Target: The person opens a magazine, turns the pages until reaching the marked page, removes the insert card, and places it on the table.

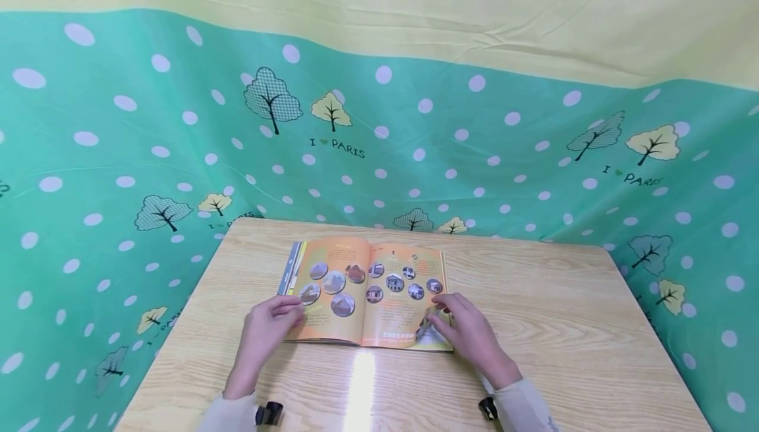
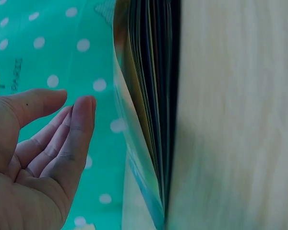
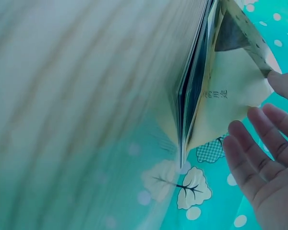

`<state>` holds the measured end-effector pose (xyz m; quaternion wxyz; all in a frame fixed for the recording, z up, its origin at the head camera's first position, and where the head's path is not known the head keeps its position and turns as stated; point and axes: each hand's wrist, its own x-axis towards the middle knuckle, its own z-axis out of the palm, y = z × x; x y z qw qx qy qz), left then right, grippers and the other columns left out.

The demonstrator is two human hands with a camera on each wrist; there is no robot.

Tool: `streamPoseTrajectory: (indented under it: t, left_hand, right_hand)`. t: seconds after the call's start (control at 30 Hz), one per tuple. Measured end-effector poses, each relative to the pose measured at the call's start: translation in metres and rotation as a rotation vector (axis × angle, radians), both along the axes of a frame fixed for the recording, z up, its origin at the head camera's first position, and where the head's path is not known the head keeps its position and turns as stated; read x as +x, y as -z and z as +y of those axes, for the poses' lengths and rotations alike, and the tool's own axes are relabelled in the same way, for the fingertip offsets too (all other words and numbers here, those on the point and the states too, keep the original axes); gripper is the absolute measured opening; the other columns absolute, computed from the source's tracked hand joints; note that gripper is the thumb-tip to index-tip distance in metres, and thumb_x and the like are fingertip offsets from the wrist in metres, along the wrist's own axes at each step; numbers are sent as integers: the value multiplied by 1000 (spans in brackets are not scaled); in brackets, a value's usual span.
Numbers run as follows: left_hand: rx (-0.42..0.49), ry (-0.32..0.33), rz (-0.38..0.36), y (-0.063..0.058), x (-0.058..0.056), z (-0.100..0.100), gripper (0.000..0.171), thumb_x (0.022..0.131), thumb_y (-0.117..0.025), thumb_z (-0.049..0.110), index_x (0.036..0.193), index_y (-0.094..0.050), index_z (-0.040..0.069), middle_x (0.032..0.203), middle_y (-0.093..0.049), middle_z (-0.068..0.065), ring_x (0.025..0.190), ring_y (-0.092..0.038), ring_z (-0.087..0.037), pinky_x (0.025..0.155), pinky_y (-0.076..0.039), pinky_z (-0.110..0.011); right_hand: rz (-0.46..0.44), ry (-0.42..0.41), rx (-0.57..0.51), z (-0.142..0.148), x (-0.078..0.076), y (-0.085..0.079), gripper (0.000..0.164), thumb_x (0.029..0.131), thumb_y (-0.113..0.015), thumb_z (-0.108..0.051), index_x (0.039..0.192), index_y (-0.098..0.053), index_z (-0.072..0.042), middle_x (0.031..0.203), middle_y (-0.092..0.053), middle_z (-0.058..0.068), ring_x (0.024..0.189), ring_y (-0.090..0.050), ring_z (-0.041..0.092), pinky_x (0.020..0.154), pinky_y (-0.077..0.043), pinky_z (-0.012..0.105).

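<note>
An open picture book (image 1: 332, 320) lies on the wooden table, its orange pages printed with round photos of buildings. At the left page's outer edge is my left hand (image 1: 269, 330), its thumb and fingers apart with nothing between them. In the left wrist view the left hand (image 2: 48, 153) shows beside the stack of page edges (image 2: 151, 96). My right hand (image 1: 471, 333) is at the lower right of the book, pinching a page (image 3: 230, 81) between thumb and fingers. That page bends up off the stack, and part of the one beneath shows in the head view.
The light wooden table (image 1: 545, 313) extends around the book, with a bright reflection in front of it. Green and yellow cloth (image 1: 415, 155) with white dots and trees hangs behind and at both sides. Black wrist straps (image 1: 269, 413) are at the sleeves.
</note>
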<state>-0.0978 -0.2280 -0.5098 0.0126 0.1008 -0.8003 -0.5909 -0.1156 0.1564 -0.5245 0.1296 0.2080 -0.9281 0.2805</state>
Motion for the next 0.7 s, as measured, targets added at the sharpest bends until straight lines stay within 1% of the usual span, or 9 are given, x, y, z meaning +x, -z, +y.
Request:
streamPoseTrajectory:
  t: [0.1, 0.2, 0.33, 0.4, 0.5, 0.63, 0.7]
  left_hand:
    - [35, 37, 17, -2, -6, 14, 21, 89, -73, 2, 109, -71, -6, 94, -73, -17, 81, -73, -28, 72, -62, -29]
    - [72, 83, 46, -3, -12, 29, 20, 88, -73, 0, 107, -71, -6, 93, -73, -17, 79, -73, -28, 70, -62, -31]
    - [93, 147, 80, -3, -19, 49, 18, 87, -74, 0, 104, -72, -6, 90, -73, -15, 77, -73, -26, 67, -62, -30]
    - [84, 183, 86, -3, -22, 59, 19, 87, -74, 1, 104, -72, -6, 89, -74, -12, 77, -73, -25, 68, -62, -29]
    - [79, 245, 95, -4, -27, 72, 21, 87, -74, 3, 106, -72, -6, 89, -74, -10, 78, -73, -26, 68, -61, -27]
    - [93, 344, 111, -6, -33, 90, 26, 90, -73, 7, 110, -70, -8, 93, -74, -13, 82, -73, -32, 70, -62, -29]
    - [99, 387, 113, -7, -35, 99, 29, 91, -73, 10, 113, -69, -9, 96, -74, -13, 84, -73, -32, 71, -62, -29]
  right_hand:
    - [3, -32, -18, -4, 1, 0, 33, 88, -80, -18, 117, -68, -12, 106, -68, -4, 96, -64, 11, 80, -59, 29]
    - [13, -97, -50, -7, 1, 1, 31, 90, -76, -11, 119, -67, -11, 110, -67, -4, 100, -64, 12, 83, -58, 29]
    - [38, -193, -108, -11, 1, 1, 30, 91, -71, -1, 120, -65, -8, 115, -67, 1, 104, -65, 16, 87, -58, 30]
    - [44, -230, -132, -12, 1, 1, 31, 92, -68, 3, 121, -64, -7, 117, -67, 3, 107, -64, 17, 89, -57, 31]
    - [41, -261, -149, -15, 1, 0, 32, 92, -66, 6, 122, -64, -5, 121, -67, 5, 114, -63, 19, 94, -55, 33]
    - [17, -272, -135, -19, 1, -2, 30, 94, -62, 7, 122, -65, -5, 127, -66, 5, 121, -60, 19, 102, -50, 34]
    - [7, -280, -128, -21, 1, -2, 29, 95, -61, 7, 122, -65, -5, 129, -65, 5, 122, -59, 19, 103, -49, 34]
